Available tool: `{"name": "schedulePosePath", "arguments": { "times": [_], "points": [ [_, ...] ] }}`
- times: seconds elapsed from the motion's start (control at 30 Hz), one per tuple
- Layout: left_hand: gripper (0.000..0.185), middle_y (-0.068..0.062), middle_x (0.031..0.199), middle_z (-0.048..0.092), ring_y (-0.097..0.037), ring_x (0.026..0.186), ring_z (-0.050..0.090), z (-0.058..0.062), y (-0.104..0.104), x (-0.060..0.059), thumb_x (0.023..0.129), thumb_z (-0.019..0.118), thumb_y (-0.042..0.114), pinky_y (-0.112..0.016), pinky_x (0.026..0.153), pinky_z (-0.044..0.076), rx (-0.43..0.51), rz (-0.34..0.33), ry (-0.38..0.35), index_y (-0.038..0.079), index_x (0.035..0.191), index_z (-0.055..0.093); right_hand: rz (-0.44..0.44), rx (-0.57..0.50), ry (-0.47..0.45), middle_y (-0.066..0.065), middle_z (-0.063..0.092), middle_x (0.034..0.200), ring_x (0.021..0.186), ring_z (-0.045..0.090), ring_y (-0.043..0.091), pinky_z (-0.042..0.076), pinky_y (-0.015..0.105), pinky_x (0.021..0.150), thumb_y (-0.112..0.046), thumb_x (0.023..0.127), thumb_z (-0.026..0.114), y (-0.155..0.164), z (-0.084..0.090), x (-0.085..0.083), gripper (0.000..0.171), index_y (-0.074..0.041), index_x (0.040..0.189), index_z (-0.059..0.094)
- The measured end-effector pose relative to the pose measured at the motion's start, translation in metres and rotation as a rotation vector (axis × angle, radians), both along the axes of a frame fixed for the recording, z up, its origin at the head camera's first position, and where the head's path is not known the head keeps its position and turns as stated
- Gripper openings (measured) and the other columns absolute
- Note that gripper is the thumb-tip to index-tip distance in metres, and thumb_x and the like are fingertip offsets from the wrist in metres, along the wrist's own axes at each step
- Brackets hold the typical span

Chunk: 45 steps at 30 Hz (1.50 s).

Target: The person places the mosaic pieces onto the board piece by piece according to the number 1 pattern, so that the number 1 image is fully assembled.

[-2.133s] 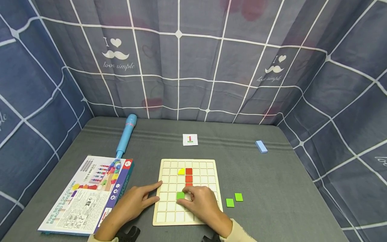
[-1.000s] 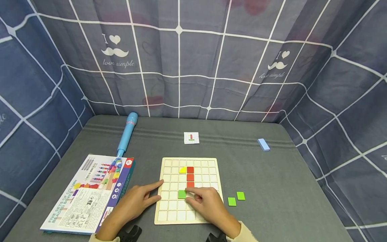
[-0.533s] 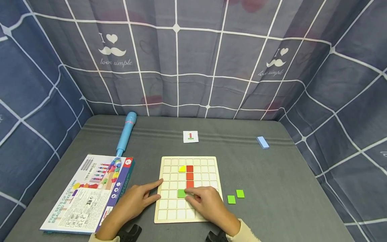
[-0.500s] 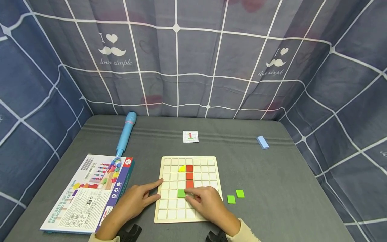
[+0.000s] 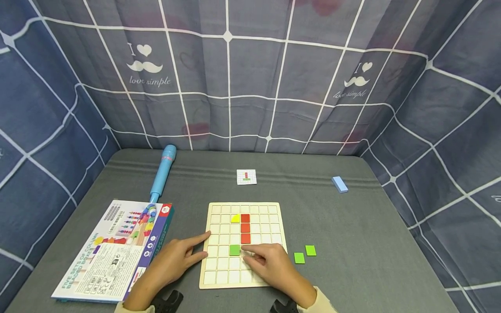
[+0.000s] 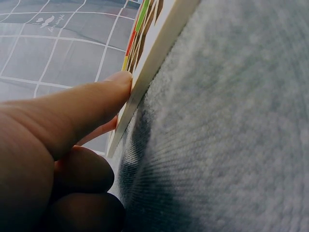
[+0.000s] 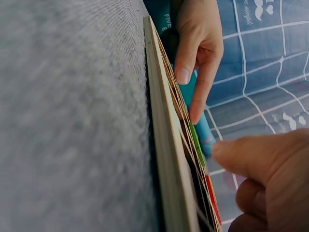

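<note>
A pale wooden grid board (image 5: 268, 271) lies on the grey table. My left hand (image 5: 174, 261) touches its left edge with outstretched thumb and index finger; in the left wrist view the other fingers are curled under. A green square tile (image 5: 234, 250) sits in a cell near the middle. My right hand (image 5: 270, 263) hovers low over the board, just right of that tile, thumb and index finger apart with nothing between them. Three red tiles (image 5: 245, 228) form a column above, one column right of the green tile. A yellow piece (image 5: 235, 218) sits left of the top red one.
Two loose green tiles (image 5: 299, 258) lie right of the board. Behind it is a small pattern card (image 5: 246, 177), and a blue block (image 5: 339, 184) lies far right. A printed box (image 5: 105, 256) and a blue microphone-shaped object (image 5: 163, 171) occupy the left side.
My right hand has let go of the green tile and drawn a little to the right, exposing the lowest red tile. The left hand stays at the board's edge.
</note>
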<state>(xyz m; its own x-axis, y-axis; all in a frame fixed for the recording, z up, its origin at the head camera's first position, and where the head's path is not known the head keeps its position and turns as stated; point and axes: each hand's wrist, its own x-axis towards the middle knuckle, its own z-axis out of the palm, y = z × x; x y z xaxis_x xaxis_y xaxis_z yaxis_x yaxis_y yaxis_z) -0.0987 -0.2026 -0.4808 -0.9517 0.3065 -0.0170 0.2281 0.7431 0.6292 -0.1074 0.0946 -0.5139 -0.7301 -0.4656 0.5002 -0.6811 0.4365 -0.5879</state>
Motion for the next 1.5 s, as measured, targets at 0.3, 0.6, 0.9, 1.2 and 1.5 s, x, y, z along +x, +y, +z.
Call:
{"name": "schedulePosePath", "arguments": {
  "times": [0.3, 0.6, 0.9, 1.2, 1.5],
  "points": [
    [0.051, 0.017, 0.059, 0.036, 0.001, 0.051, 0.028, 0.000, -0.001, 0.001, 0.094, 0.074, 0.035, -0.021, 0.048, 0.024, 0.017, -0.009, 0.013, 0.019, 0.141, 0.065, -0.046, -0.118, 0.036, -0.016, 0.040, 0.060, 0.057, 0.028, -0.013, 0.028, 0.007, 0.048, -0.007, 0.085, 0.084, 0.028, 0.001, 0.009, 0.023, -0.013, 0.107, 0.080],
    [0.050, 0.016, 0.060, 0.035, 0.001, 0.052, 0.027, 0.001, 0.000, 0.001, 0.095, 0.073, 0.039, -0.022, 0.048, 0.024, 0.028, -0.012, 0.035, 0.019, 0.140, 0.065, -0.178, -0.136, 0.001, -0.019, 0.038, 0.060, 0.055, 0.028, -0.012, 0.027, 0.008, 0.046, -0.007, 0.082, 0.086, 0.062, -0.003, 0.015, 0.026, -0.016, 0.106, 0.080],
    [0.050, 0.017, 0.060, 0.035, 0.001, 0.052, 0.027, 0.001, 0.001, 0.000, 0.094, 0.074, 0.036, -0.021, 0.049, 0.024, 0.013, -0.006, 0.030, 0.018, 0.140, 0.066, -0.235, -0.130, -0.019, -0.017, 0.038, 0.058, 0.053, 0.028, -0.011, 0.029, 0.011, 0.045, -0.006, 0.080, 0.087, 0.105, -0.007, 0.023, 0.027, -0.013, 0.105, 0.080],
    [0.051, 0.017, 0.059, 0.037, 0.001, 0.051, 0.028, 0.000, 0.001, 0.001, 0.093, 0.075, 0.036, -0.021, 0.048, 0.025, -0.004, 0.001, 0.013, 0.020, 0.140, 0.065, -0.367, -0.097, -0.012, -0.018, 0.038, 0.058, 0.049, 0.029, -0.009, 0.028, 0.014, 0.043, -0.004, 0.077, 0.089, 0.136, -0.008, 0.028, 0.031, -0.015, 0.104, 0.081],
    [0.051, 0.016, 0.060, 0.036, 0.000, 0.052, 0.028, 0.000, 0.001, 0.000, 0.093, 0.075, 0.035, -0.021, 0.049, 0.024, -0.004, 0.002, 0.001, 0.019, 0.141, 0.065, -0.544, 0.033, 0.007, -0.022, 0.035, 0.058, 0.048, 0.029, -0.006, 0.029, 0.014, 0.046, -0.009, 0.069, 0.095, 0.148, -0.007, 0.028, 0.034, -0.016, 0.099, 0.081]
  ]
}}
